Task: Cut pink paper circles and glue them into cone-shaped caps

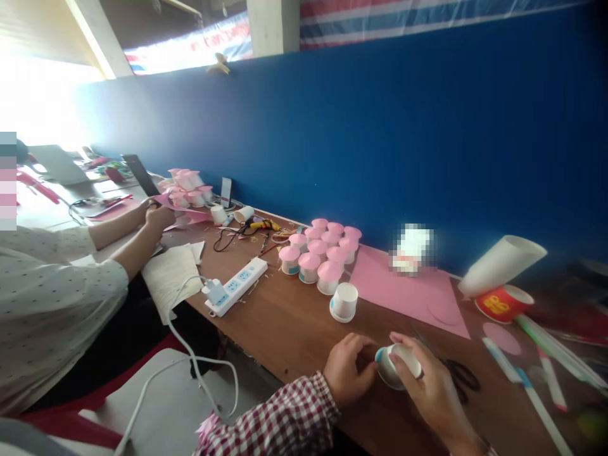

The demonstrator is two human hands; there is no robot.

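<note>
A white paper cup (409, 360) is gripped between the thumb and fingers of my right hand (433, 387), tilted low over the brown table. Its lower part looks like a wider paper bowl (390, 375) with a blue patch, partly hidden by my thumb. My left hand (350, 370) is curled at the left rim of this piece, thumb and fingertips against it. Just beyond stands a similar white cup piece (344, 302), a narrower cup on a wider base. Behind it are rows of cup pieces with pink paper caps (317, 259).
Black scissors (462, 379) lie beside my right hand. Pink paper (403, 285), a red paper bowl (504, 304) and glue sticks (541, 405) lie right. A power strip (236, 286) with a white cable is left. Another person's hands (159, 215) hold pink paper.
</note>
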